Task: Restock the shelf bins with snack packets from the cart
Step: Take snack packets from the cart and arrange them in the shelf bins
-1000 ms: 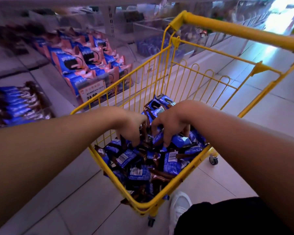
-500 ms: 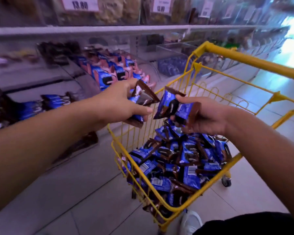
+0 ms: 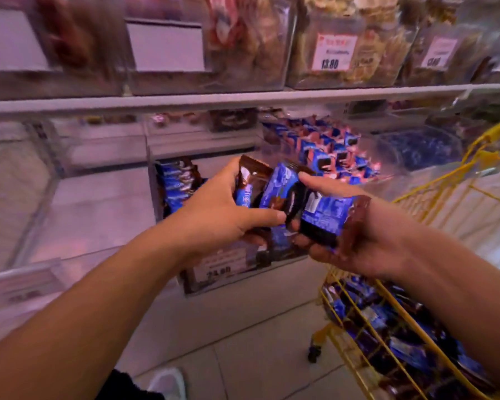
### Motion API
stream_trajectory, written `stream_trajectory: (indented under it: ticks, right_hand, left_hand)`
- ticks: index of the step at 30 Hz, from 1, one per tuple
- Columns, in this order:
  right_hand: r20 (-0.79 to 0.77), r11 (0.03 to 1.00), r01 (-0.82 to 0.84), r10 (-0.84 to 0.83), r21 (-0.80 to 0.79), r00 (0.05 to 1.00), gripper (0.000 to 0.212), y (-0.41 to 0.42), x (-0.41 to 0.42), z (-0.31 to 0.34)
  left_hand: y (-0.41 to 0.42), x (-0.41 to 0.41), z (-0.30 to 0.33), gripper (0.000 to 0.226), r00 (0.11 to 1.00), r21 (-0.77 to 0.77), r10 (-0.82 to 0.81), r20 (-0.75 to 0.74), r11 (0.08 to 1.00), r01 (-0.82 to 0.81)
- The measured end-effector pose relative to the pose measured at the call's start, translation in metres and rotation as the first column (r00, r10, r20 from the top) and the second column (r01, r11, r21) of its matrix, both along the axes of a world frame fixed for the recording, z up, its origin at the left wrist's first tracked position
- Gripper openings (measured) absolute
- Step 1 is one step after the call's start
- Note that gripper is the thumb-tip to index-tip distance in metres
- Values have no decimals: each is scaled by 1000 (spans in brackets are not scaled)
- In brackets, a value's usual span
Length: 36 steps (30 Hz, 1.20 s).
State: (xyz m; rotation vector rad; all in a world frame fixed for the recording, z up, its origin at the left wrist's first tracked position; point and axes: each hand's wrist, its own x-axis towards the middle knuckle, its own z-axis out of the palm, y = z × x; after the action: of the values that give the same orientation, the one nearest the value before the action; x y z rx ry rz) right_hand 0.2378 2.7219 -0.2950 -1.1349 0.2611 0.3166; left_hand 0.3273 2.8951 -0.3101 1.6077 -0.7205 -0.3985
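Your left hand (image 3: 214, 215) had its grip curled round a bunch of blue-and-brown snack packets (image 3: 253, 183), thumb lying across the front of them. Your right hand (image 3: 355, 241) pinched more packets (image 3: 324, 215), and the two bunches touched in front of the clear shelf bin (image 3: 185, 194), which was partly stocked with the same packets. The yellow cart (image 3: 387, 327) stood low at your right with more packets inside.

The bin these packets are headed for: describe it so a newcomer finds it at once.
Start at the long shelf rail and drop to the lower row. The target bin sits behind the left hand and right hand. It holds blue-and-brown packets and bears a price tag; its right neighbour holds blue-and-pink ones.
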Motion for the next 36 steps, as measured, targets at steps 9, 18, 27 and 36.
stream_trajectory:
  ticks: [9,18,27,36]
  right_hand:
    - [162,926,374,-376,39,912,24,6,25,-17]
    - [496,866,372,-175,-333,850,69,5,22,-26]
    - [521,140,530,504,-836,689,40,59,63,-17]
    - [317,458,125,372,-880,873,28,43,85,-5]
  left_hand:
    - [21,29,1,41,989,53,76,-128,996,-69]
    - [39,59,15,55,840,114,339,424,900,-421]
    - [57,79,15,61,622,2,418,662,829,-560]
    - [59,89,9,62,629,21,346,696,866,-500]
